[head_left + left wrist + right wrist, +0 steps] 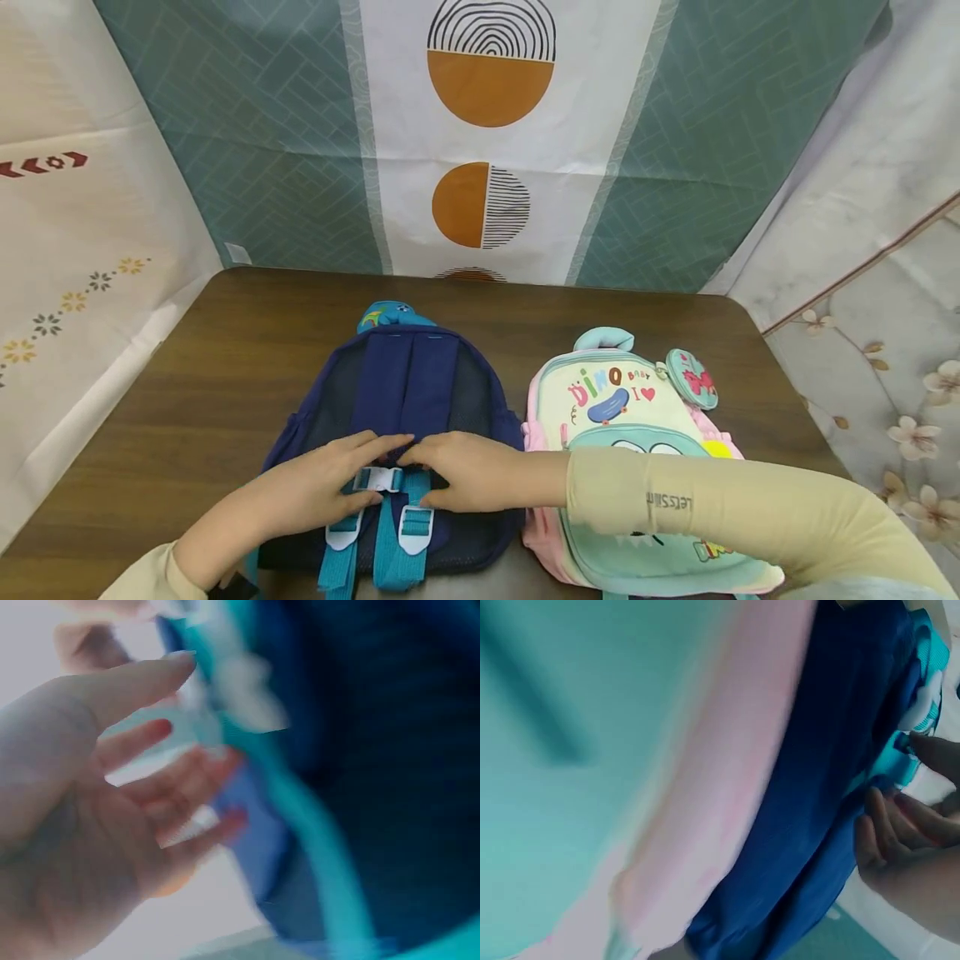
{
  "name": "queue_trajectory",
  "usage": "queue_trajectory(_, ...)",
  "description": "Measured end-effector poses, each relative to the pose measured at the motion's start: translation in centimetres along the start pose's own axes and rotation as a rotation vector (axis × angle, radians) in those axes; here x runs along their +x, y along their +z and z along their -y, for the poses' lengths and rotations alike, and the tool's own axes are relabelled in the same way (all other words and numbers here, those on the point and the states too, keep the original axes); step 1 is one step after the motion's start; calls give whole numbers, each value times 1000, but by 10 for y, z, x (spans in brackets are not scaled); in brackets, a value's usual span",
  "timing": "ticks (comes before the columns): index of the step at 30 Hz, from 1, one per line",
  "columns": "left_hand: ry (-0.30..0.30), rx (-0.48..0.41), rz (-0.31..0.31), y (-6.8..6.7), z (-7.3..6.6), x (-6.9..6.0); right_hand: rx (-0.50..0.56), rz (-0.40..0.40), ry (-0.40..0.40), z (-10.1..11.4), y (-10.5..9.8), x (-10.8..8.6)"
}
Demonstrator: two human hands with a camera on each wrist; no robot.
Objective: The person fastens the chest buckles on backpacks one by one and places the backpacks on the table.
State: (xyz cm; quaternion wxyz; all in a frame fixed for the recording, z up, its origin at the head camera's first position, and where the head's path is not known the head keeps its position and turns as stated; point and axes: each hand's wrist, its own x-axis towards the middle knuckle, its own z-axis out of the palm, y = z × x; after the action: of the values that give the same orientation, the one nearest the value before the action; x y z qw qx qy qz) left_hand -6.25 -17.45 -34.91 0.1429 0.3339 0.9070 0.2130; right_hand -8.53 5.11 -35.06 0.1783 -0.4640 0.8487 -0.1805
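A navy backpack (480, 525) lies on the table with its back panel and shoulder straps facing up. Teal webbing (397, 550) with white adjusters runs down its lower half, and a white buckle (381, 478) sits across the straps. My left hand (318, 487) is at the buckle's left, thumb below and fingers above; in the left wrist view its fingers are spread and relaxed. From the other side my right hand (480, 473) pinches the teal strap (892, 761) beside the buckle, fingers curled in the right wrist view. The left wrist view is blurred.
A pastel dinosaur backpack (615, 392) lies just right of the navy one, under my right forearm. A round pouch (692, 379) hangs from its top right. The brown table (247, 358) ends at patterned cloth hangings (285, 167) behind and at both sides.
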Motion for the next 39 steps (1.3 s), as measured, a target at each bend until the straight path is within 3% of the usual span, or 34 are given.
queue_trajectory(3, 4, 131, -41, -17, -8, 14, -52, 19, 16, -8, -5, -19)
queue_trajectory(6, 6, 189, -93, -28, -19, 42, -53, 5, 45, -17, -9, -45)
queue_trajectory(8, -5, 168, -74, -32, -26, 68, -76, -6, 57, -23, -11, -66)
queue_trajectory(13, -55, 16, 26, -35, -43, 139, -136, 8, 71, -39, -12, -117)
queue_trajectory(18, -116, -46, -14, -37, -42, 196, -168, 56, 18, -52, -8, -150)
queue_trajectory(21, -209, -87, -13, -35, -38, 223, -203, 52, 5, -62, -6, -162)
queue_trajectory(25, -289, -177, 111, -21, -32, 245, -170, 24, 63, -72, 4, -174)
queue_trajectory(28, -298, -243, 242, -8, -31, 256, -192, -12, 93, -72, 16, -185)
queue_trajectory(30, -305, -274, 281, -1, -33, 262, -245, -54, 103, -69, 25, -189)
queue_trajectory(35, -317, -213, 261, 8, -47, 273, -438, -230, 92, -64, 50, -188)
queue_trajectory(39, -321, -104, 232, 10, -55, 276, -578, -399, 57, -62, 65, -186)
